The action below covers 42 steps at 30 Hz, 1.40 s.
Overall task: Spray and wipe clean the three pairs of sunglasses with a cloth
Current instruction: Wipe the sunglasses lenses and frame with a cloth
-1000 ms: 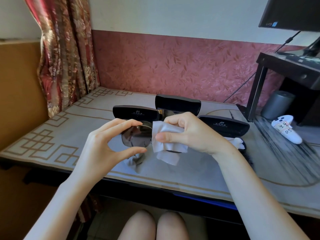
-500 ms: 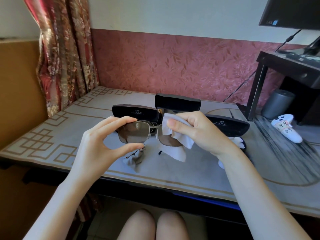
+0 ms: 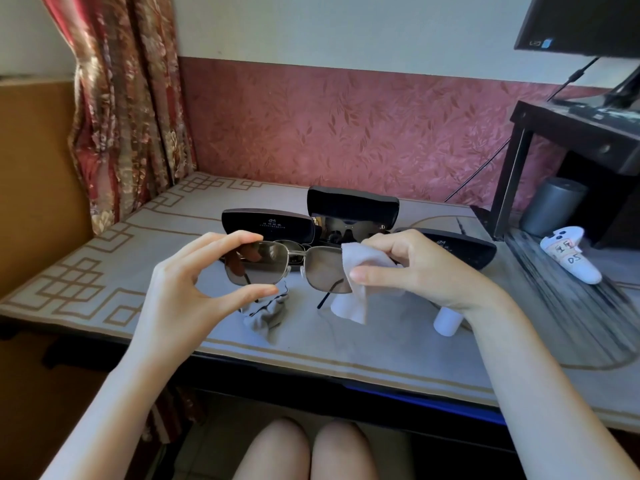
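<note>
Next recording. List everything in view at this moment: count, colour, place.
table: one, grey mat, tan pattern
sunglasses: one, metal frame, grey lenses, held mid-air, centre
white cloth: one, white, on one lens
grey cloth: one, grey, crumpled on the table
cases: three, black, open, behind the hands
dark sunglasses: one, in the middle case
white cylinder: one, behind the right wrist, partly hidden
controller: one, white, labelled, far right
grey canister: one, behind the controller
monitor: one, black, top right
curtain: one, red floral, left
left hand: fingers pinch the sunglasses' rim
right hand: fingers pinch the white cloth

Three cases (image 3: 353, 213) behind sunglasses (image 3: 287, 268)
</note>
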Available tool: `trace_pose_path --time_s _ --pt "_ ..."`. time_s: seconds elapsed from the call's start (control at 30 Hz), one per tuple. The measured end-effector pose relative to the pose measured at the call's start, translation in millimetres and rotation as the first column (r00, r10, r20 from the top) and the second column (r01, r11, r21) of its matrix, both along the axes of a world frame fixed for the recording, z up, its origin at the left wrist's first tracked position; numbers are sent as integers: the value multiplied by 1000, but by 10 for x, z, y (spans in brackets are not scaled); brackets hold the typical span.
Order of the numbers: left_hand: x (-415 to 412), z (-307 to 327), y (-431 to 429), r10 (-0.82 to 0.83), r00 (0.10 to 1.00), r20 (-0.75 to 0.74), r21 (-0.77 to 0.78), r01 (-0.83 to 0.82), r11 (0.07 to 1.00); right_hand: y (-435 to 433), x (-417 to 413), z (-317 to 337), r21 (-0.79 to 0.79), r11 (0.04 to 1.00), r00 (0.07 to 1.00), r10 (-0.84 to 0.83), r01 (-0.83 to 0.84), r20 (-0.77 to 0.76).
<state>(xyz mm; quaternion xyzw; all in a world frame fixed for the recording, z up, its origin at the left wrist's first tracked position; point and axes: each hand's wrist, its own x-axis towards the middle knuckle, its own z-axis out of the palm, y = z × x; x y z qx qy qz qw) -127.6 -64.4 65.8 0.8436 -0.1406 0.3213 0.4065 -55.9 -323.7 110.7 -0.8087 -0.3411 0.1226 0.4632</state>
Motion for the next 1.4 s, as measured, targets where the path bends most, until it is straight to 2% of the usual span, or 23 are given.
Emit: trace_pose_path --time_s 0.23,0.53,0.7,0.93,1.17,1.4 --pt "12 16 2 -45 999 8 17 45 999 102 -3 47 -55 996 995 72 -76 -67" --pt "-9 25 -51 -104 995 5 109 103 989 325 -42 56 9 998 994 68 -67 -90" --pt "-7 9 -23 -68 998 7 52 68 996 354 -65 79 -34 998 996 49 -52 -77" --pt "2 17 -26 -88 996 23 51 87 995 232 -93 146 -116 987 982 89 -109 -166" --pt "5 45 -85 -89 995 31 93 86 992 62 -25 210 -209 971 988 87 -112 -128" --pt "2 56 -25 -69 997 32 36 68 997 -17 -5 226 -165 980 990 97 -114 -104"
